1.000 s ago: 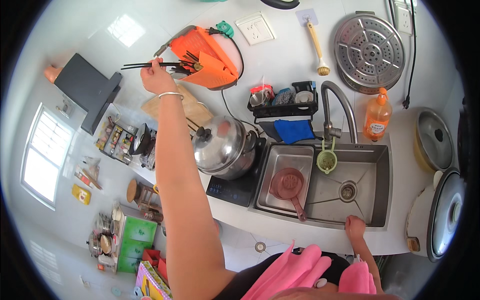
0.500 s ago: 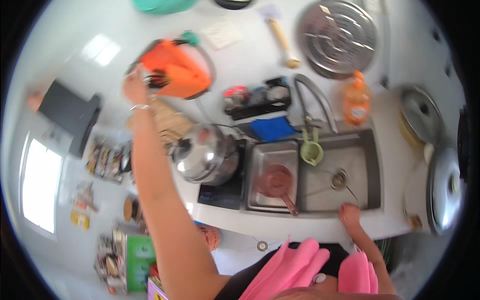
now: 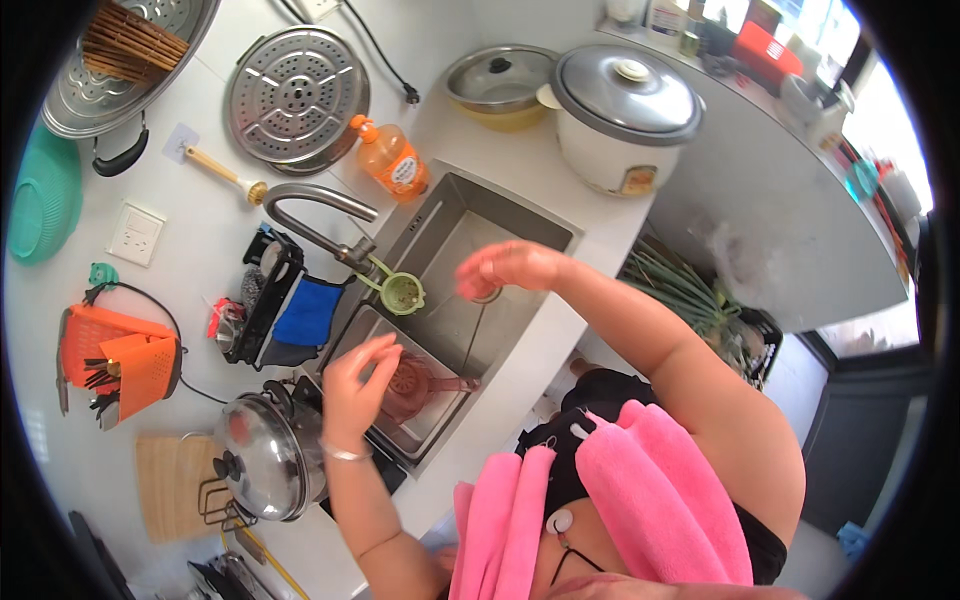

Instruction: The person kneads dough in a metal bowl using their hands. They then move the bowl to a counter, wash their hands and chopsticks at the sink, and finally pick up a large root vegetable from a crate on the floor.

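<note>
**Both hands over the sink, the strainer handle pointing right**

Since the earlier frames our left hand [image 3: 357,385] has come down from the orange utensil holder [image 3: 120,360] on the wall, and our right hand [image 3: 510,268] has lifted off the sink's front edge.

Head view: we see the reddish-brown strainer [image 3: 412,385] lying in the steel sink [image 3: 445,300], its bowl just beside and partly under our left hand, its long handle running away toward the right. Left fingers are spread and curled, gripping nothing. Our right hand hovers loosely spread above the drain, empty and farther off. A green strainer [image 3: 403,293] hangs from the faucet [image 3: 310,200].
</note>
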`<action>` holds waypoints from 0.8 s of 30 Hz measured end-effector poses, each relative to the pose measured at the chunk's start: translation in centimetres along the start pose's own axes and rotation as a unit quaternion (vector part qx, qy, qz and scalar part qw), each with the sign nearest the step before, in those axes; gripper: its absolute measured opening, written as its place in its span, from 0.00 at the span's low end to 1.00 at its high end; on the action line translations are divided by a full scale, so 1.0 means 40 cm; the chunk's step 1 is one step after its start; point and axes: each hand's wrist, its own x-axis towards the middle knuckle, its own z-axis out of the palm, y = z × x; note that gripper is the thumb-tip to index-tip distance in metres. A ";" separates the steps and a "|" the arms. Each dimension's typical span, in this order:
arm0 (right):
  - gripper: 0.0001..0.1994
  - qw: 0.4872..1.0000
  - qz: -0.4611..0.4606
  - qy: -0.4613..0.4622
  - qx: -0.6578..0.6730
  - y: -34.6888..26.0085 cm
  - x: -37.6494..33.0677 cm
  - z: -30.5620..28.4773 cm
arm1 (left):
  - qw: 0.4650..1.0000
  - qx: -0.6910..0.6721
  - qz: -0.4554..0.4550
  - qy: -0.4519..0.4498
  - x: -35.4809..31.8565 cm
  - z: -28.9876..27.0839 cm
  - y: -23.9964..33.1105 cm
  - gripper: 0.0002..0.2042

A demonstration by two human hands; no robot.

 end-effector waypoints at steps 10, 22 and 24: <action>0.11 0.932 0.095 0.147 0.318 0.157 -0.080 0.202 | 0.737 0.208 0.640 0.070 -0.058 0.541 0.045 0.18; 0.14 0.958 -0.032 0.199 -0.202 0.065 -0.468 0.028 | 0.878 0.231 0.415 -0.058 0.112 0.634 0.156 0.26; 0.12 0.930 -0.135 0.221 -0.261 0.014 -0.641 -0.051 | 0.855 0.447 0.251 -0.075 0.143 0.618 0.097 0.28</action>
